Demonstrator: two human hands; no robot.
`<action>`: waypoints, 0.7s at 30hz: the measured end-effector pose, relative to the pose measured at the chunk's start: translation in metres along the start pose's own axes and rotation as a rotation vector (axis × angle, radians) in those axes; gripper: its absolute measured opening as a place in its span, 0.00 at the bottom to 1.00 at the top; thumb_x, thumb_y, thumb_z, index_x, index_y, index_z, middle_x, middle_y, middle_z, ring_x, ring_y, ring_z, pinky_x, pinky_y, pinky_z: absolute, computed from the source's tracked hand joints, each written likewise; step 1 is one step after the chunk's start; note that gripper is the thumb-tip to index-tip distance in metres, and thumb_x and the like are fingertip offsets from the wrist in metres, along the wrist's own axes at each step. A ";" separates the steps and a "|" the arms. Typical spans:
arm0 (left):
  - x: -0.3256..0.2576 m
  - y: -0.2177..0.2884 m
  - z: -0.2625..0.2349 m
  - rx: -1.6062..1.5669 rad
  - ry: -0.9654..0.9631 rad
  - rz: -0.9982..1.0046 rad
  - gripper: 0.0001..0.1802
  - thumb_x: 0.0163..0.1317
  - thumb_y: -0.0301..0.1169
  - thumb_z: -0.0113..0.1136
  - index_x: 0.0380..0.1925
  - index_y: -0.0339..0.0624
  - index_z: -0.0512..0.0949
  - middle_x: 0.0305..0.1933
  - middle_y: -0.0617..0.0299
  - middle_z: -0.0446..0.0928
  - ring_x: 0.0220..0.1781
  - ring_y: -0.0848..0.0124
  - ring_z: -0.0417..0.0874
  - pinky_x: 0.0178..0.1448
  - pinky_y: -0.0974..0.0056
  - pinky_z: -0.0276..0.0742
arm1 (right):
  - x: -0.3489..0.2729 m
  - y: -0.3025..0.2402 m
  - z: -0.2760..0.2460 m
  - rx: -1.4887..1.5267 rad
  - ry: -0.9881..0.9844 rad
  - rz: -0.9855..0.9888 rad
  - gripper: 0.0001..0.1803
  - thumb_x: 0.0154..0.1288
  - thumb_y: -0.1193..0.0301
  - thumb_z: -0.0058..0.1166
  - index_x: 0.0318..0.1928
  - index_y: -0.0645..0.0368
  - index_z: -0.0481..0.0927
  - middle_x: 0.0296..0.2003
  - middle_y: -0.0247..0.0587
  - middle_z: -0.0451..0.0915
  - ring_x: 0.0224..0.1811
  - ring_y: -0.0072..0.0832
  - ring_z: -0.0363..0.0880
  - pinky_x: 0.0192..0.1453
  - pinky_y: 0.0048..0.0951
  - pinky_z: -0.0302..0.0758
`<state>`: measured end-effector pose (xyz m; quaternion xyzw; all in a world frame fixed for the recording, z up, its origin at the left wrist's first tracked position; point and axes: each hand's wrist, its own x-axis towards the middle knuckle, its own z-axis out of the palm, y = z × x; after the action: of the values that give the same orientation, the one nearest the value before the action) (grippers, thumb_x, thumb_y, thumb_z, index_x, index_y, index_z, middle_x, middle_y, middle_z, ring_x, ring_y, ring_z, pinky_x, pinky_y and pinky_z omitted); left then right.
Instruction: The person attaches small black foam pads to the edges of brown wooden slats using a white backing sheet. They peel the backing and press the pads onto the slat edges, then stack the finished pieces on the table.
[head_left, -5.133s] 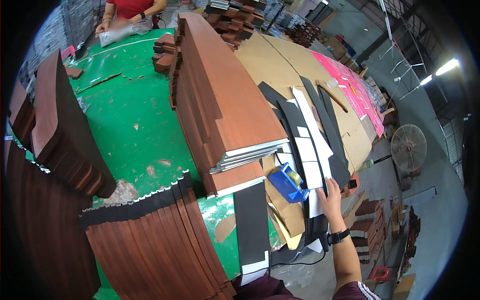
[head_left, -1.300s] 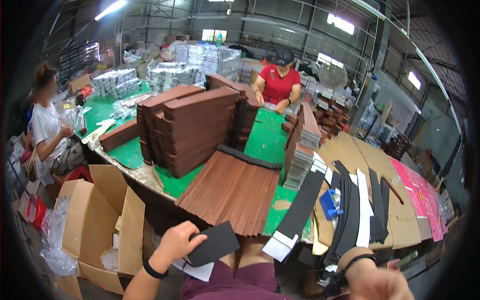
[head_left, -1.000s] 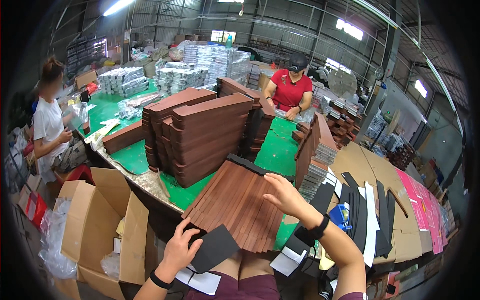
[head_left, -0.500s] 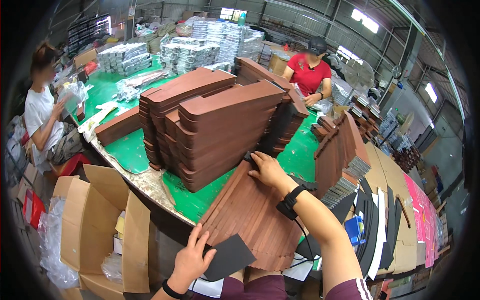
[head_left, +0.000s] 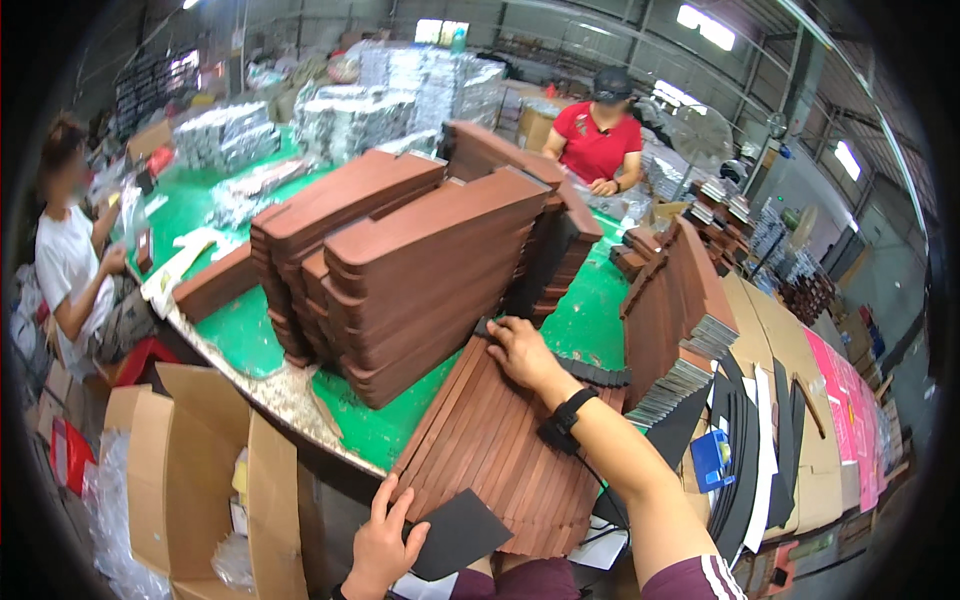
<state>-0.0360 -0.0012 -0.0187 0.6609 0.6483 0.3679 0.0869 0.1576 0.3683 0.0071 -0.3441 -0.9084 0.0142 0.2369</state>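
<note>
A row of reddish-brown wooden strips (head_left: pixel 500 450) lies side by side in front of me, at the table's near edge. My right hand (head_left: pixel 522 352) is at the row's far end, its fingers bent over the dark end of a strip on the left side. My left hand (head_left: pixel 383 540) is at the near left corner, fingers spread, with the fingertips against the strip ends. Beside its thumb a black sheet (head_left: pixel 462 536) overlaps the strips' near end; whether the hand grips it is unclear. A black edging (head_left: pixel 592 372) shows beyond the row.
Tall stacks of curved brown boards (head_left: pixel 420 270) stand on the green table (head_left: pixel 340 400); another stack (head_left: pixel 670 310) stands at right. An open carton (head_left: pixel 205 470) is lower left. A blue tape dispenser (head_left: pixel 712 460) lies right. Two people sit across the table, one (head_left: pixel 600 140) in red.
The view has shifted slightly, so the stacks appear lower and further left. Both hands keep about the same places on the strips. The person at left has moved their hands.
</note>
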 end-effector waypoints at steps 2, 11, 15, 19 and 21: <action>0.002 0.008 -0.002 -0.014 0.010 -0.030 0.28 0.66 0.35 0.68 0.63 0.32 0.76 0.74 0.43 0.69 0.63 0.50 0.83 0.55 0.55 0.85 | -0.002 0.007 0.009 0.029 0.059 -0.021 0.25 0.68 0.64 0.66 0.63 0.57 0.81 0.61 0.51 0.79 0.63 0.51 0.77 0.66 0.48 0.77; -0.012 0.001 0.021 -0.079 0.045 -0.032 0.31 0.68 0.36 0.62 0.66 0.29 0.73 0.81 0.35 0.58 0.77 0.38 0.68 0.72 0.48 0.74 | 0.004 -0.005 -0.001 -0.135 -0.065 -0.022 0.20 0.71 0.65 0.58 0.60 0.59 0.80 0.58 0.49 0.80 0.61 0.47 0.80 0.59 0.49 0.80; -0.015 0.006 0.018 -0.087 0.039 -0.077 0.31 0.69 0.37 0.61 0.67 0.29 0.72 0.82 0.35 0.56 0.78 0.38 0.66 0.72 0.48 0.74 | 0.020 -0.028 0.005 -0.392 -0.145 -0.078 0.13 0.69 0.71 0.51 0.49 0.59 0.84 0.49 0.49 0.83 0.53 0.42 0.83 0.52 0.43 0.82; -0.013 0.007 0.017 0.025 0.109 0.009 0.28 0.69 0.34 0.62 0.64 0.29 0.74 0.77 0.35 0.64 0.73 0.43 0.74 0.68 0.50 0.77 | 0.021 -0.035 0.004 -0.317 -0.158 -0.011 0.26 0.66 0.74 0.51 0.65 0.65 0.75 0.50 0.51 0.82 0.54 0.46 0.83 0.55 0.44 0.82; -0.019 0.006 0.020 -0.085 0.077 -0.013 0.31 0.74 0.36 0.59 0.73 0.37 0.68 0.79 0.37 0.60 0.76 0.41 0.69 0.70 0.49 0.75 | 0.014 -0.028 0.005 -0.299 -0.176 0.002 0.28 0.67 0.73 0.50 0.68 0.63 0.74 0.51 0.52 0.81 0.55 0.48 0.82 0.56 0.44 0.81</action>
<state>-0.0170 -0.0123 -0.0360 0.6378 0.6391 0.4197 0.0924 0.1288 0.3561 0.0140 -0.3739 -0.9173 -0.0908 0.1026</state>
